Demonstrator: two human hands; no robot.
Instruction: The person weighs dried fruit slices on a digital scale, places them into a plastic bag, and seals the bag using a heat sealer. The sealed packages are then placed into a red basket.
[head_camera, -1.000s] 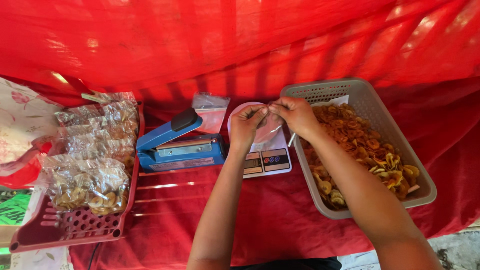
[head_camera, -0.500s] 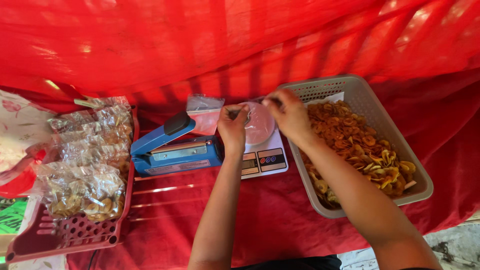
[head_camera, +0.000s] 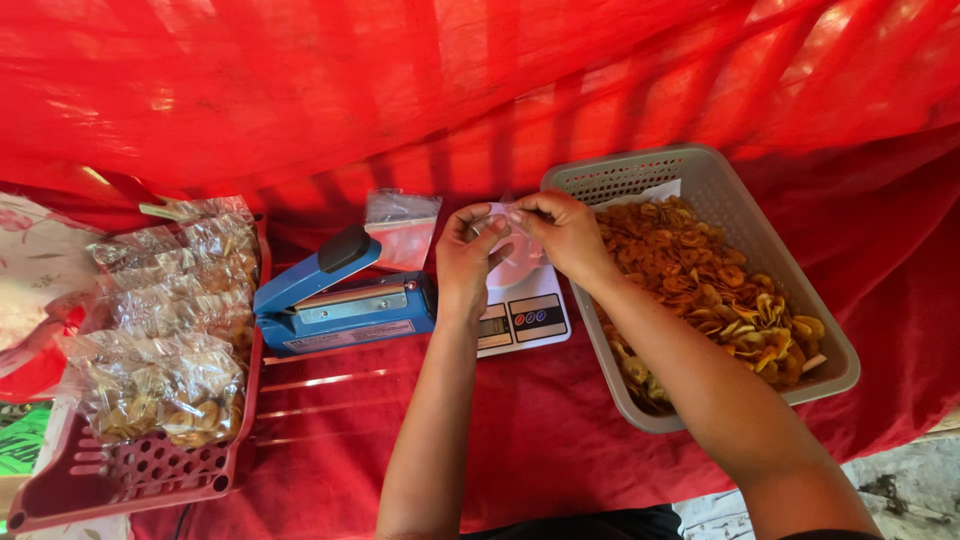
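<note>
My left hand (head_camera: 470, 262) and my right hand (head_camera: 562, 232) meet above a small white kitchen scale (head_camera: 528, 315), both pinching the top edge of a thin clear plastic bag (head_camera: 515, 252) that hangs between them. What is inside the bag is hidden by my fingers. A grey plastic basket (head_camera: 812, 290) full of orange-yellow fried chips (head_camera: 715, 285) stands just right of the scale, under my right forearm. A blue heat sealer (head_camera: 340, 298) lies left of the scale.
A stack of empty clear bags (head_camera: 402, 228) leans behind the sealer. A dark red perforated tray (head_camera: 95, 480) at the left holds several sealed bags of chips (head_camera: 160, 375). Red cloth covers the table and hangs behind it.
My hands and the clear bag shifted slightly lower and closer to the scale. The camera view tilted a little; the basket, sealer and tray kept their places.
</note>
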